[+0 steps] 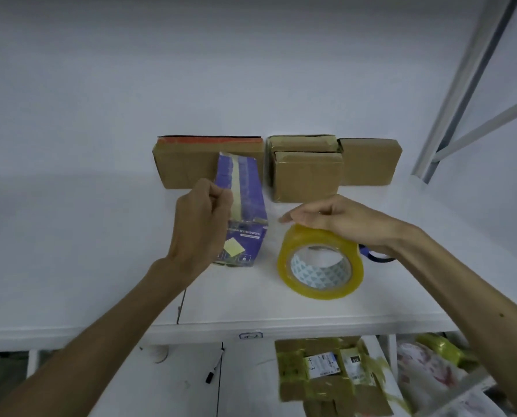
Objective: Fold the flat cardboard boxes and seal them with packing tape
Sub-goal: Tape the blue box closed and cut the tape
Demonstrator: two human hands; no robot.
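now you're taping the purple box [252, 191], left hand [201, 225] pinching the tape strip [236, 179], right hand [338, 218] gripping the tape roll [320, 267], likely needing a cut next.

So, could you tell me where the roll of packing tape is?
In the head view, the roll of packing tape sits on edge on the table, right of the purple box, held from above by the right hand.
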